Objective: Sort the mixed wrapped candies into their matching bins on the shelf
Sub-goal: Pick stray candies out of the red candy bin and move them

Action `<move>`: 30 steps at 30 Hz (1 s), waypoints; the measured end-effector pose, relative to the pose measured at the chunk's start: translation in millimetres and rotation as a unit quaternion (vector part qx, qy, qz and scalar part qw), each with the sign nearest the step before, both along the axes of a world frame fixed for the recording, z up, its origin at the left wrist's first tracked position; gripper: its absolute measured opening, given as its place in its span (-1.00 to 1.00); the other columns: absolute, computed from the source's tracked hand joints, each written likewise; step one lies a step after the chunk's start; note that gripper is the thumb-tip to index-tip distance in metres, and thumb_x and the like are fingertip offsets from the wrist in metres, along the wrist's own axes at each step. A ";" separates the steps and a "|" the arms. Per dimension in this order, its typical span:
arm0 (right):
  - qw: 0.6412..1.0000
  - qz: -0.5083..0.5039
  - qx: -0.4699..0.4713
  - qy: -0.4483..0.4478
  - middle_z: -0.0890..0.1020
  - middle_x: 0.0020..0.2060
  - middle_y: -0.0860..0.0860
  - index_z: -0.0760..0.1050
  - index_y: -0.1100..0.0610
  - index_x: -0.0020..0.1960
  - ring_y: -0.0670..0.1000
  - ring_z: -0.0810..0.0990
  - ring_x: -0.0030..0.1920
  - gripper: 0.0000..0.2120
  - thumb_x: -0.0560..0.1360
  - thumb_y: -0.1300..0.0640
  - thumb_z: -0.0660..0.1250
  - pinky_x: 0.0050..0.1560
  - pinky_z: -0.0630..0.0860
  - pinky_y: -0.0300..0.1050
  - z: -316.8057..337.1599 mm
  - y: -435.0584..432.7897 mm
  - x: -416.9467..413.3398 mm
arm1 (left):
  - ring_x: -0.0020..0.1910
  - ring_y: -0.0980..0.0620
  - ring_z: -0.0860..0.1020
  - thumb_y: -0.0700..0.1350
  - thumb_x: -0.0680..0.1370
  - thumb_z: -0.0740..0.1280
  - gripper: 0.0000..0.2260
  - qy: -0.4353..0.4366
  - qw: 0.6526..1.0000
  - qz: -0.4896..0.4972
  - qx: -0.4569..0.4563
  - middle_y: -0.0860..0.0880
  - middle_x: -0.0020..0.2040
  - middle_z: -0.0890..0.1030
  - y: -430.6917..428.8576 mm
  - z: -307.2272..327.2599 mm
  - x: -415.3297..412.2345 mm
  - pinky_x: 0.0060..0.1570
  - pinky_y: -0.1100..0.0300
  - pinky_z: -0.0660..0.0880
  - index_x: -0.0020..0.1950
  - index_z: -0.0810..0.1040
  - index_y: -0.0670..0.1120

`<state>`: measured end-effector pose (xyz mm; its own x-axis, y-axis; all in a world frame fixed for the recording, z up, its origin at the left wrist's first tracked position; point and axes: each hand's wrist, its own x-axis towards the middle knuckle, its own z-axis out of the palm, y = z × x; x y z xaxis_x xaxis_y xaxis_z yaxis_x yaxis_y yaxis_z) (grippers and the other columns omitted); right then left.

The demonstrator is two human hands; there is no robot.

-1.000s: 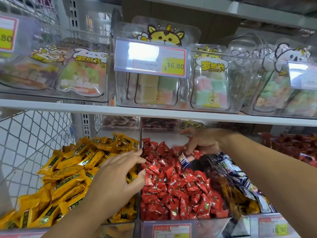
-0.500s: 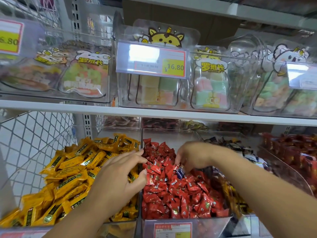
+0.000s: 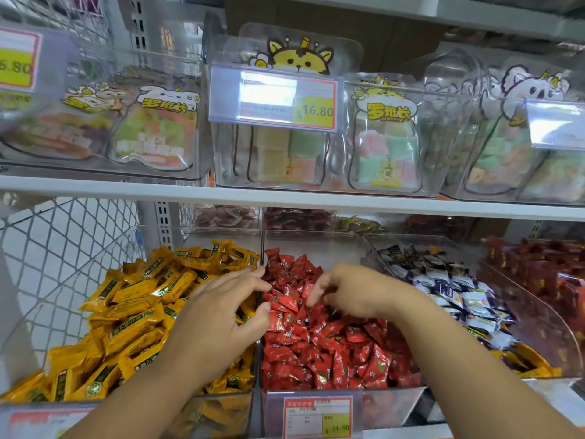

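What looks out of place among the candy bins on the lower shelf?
Several yellow-orange wrappers lie in front among the white-and-navy candies; they share the colour of the yellow candies heaped far left, so look misplaced.

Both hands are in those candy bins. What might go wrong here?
The right hand has its fingers curled down into the heaped red candies; stirring could bury a stray wrapper deeper. The left hand straddles the divider, so it might nudge red pieces in among the yellow candies.
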<state>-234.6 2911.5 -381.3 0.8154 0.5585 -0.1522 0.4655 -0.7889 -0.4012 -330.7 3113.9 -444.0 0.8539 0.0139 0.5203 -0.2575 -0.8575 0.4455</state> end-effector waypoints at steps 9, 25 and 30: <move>0.995 -0.022 -0.073 -0.071 0.63 0.14 0.03 0.59 0.09 0.18 0.03 0.56 0.16 -0.77 0.58 0.06 0.28 0.18 0.45 -0.18 -25.8 8.5 10.8 | 0.34 0.48 0.16 0.30 0.42 0.00 -0.54 0.002 1.000 0.003 0.007 0.42 0.34 0.31 1.7 -1.9 1.0 0.32 0.35 0.03 0.19 0.49 0.25; 0.989 -0.065 0.129 0.000 0.53 -0.24 -0.02 0.57 0.09 -0.09 -0.07 0.48 -0.26 -0.80 0.35 0.21 0.55 -0.21 0.42 -0.24 -34.4 -12.2 9.7 | 0.34 0.43 0.20 0.29 0.43 0.00 -0.53 -0.006 1.000 0.002 0.012 0.38 0.36 0.31 0.2 -1.7 -0.3 0.33 0.30 0.11 0.20 0.50 0.22; 0.990 -0.023 0.134 0.043 0.51 -0.25 -0.06 0.58 0.05 -0.09 -0.09 0.47 -0.25 -0.79 0.34 0.15 0.56 -0.15 0.41 -0.20 -29.8 -20.2 1.2 | 0.34 0.38 0.24 0.30 0.43 -0.02 -0.51 -0.003 1.000 0.005 0.014 0.37 0.35 0.30 -1.2 -0.7 -1.1 0.34 0.27 0.15 0.22 0.49 0.22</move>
<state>-233.5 2891.3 -411.2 0.8313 0.5509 -0.0738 0.3868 -0.6687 -0.6350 -331.8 3112.7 -444.7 0.8511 0.0083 0.5249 -0.2508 -0.8720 0.4204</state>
